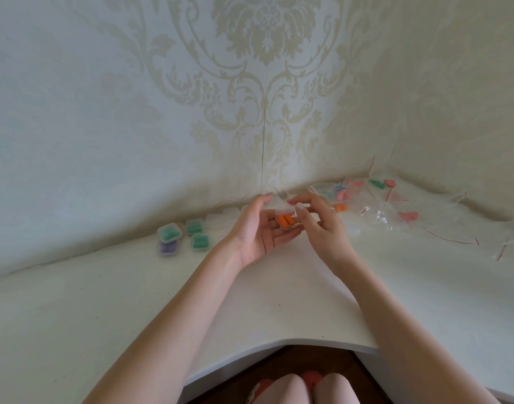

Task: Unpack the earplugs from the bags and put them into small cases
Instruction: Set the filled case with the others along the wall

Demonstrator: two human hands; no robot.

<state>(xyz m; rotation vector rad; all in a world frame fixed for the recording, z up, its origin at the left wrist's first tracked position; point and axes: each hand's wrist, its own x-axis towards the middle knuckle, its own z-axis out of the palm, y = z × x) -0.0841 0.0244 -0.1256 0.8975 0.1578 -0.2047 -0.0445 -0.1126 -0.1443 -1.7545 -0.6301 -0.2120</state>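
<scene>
Both hands are raised above the middle of the worktop [104, 301], toward its far edge. The left hand [260, 234] is palm up, fingers curled under an open clear case [286, 221] and thumb extended along the case's far side, gripping it. Two orange earplugs [285, 221] lie side by side in the case base. The case lid [279, 204] is raised at the far side. The right hand [320, 225] pinches the lid's right edge between thumb and forefinger; its other fingers are loosely curled.

At the far edge, left of the hands, four closed cases rest on the worktop: three green cases [198, 240] and one purple case [168, 247], the purple one just in front of the leftmost green one. Several clear empty cases [220, 218] stand along the far edge between the green cases and the hands.

In the far right corner lies a heap of clear bags [378, 212] with red seal strips, some holding pink, green, blue and orange earplugs. One bag of orange earplugs [341, 207] lies just right of the right hand.

The worktop's near edge is cut inward at the centre.
</scene>
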